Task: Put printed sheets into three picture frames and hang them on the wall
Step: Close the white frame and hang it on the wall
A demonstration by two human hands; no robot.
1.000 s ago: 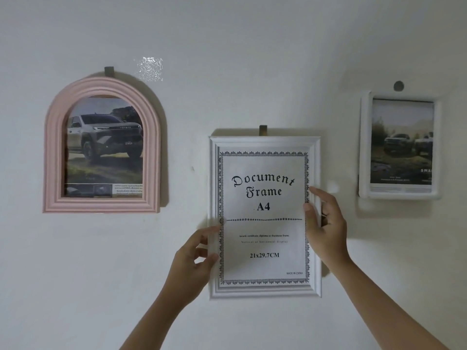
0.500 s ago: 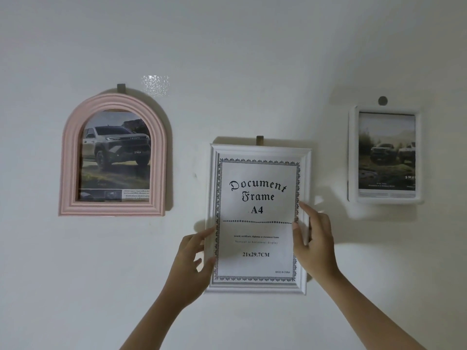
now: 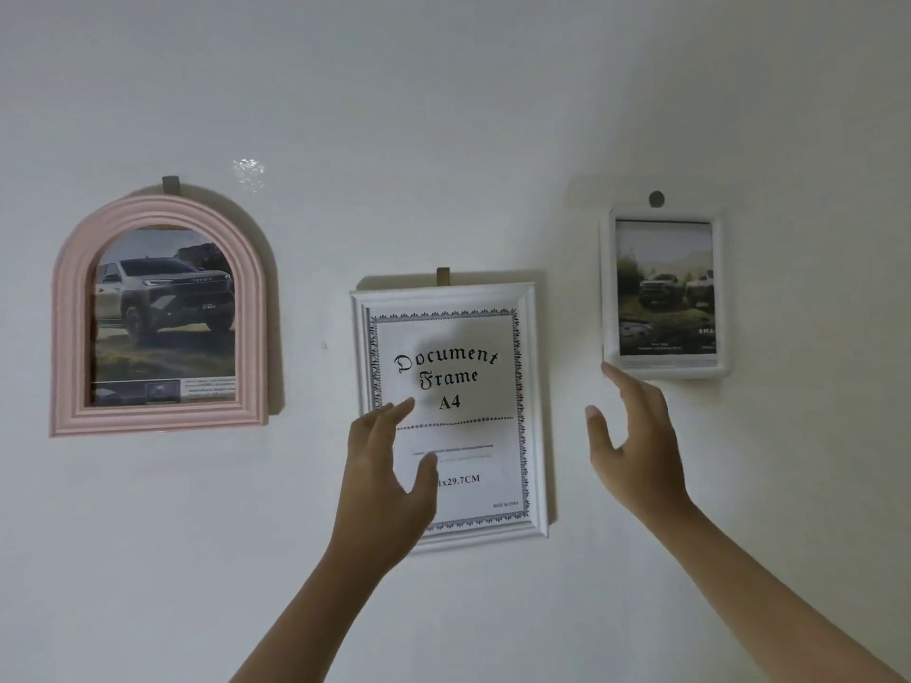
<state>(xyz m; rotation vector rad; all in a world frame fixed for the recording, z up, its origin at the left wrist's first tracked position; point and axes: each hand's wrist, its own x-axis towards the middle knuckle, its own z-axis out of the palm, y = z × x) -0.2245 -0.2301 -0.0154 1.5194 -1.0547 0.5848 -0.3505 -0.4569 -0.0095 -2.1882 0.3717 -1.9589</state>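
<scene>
Both hands released document frame (image 3: 446,411) | left hand (image 3: 389,465) open before it | right hand (image 3: 636,436) open, nearer small white frame (image 3: 663,293), up-right.

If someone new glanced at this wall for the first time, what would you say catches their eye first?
Probably the arched pink picture frame at the left, holding a pickup truck print. Next, the white rectangular frame in the middle, hanging from a hook and reading "Document Frame A4", with the open left hand in front of it. The right hand reaches up towards the small white rounded frame at the right.
</scene>
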